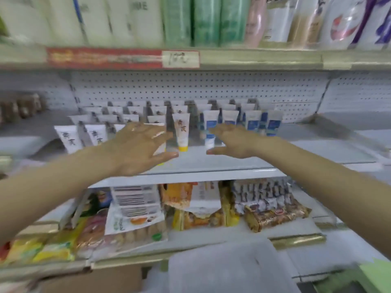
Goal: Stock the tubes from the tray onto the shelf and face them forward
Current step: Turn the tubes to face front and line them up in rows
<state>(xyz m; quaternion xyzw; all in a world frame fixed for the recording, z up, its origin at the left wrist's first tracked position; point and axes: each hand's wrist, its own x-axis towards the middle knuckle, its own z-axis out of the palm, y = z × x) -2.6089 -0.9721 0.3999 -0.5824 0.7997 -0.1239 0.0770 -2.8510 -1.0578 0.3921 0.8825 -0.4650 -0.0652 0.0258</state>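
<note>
Rows of white tubes stand cap-down on the middle shelf (211, 163). A white tube with a yellow cap (181, 132) stands at the front centre, and blue-labelled tubes (252, 122) fill the right side. My left hand (137, 146) reaches over the shelf with fingers spread, covering a tube behind it (160, 149). My right hand (234, 141) is stretched out flat beside a blue-and-white tube (209, 132), fingers apart. Whether either hand touches a tube is blurred. No tray is clearly in view.
Bottles and refill pouches (207, 20) fill the upper shelf above a red price strip (105, 58). Snack packets (190, 206) crowd the lower shelf. A pale blurred bag or cloth (228, 269) lies near the bottom. Perforated back panel (190, 87) behind the tubes.
</note>
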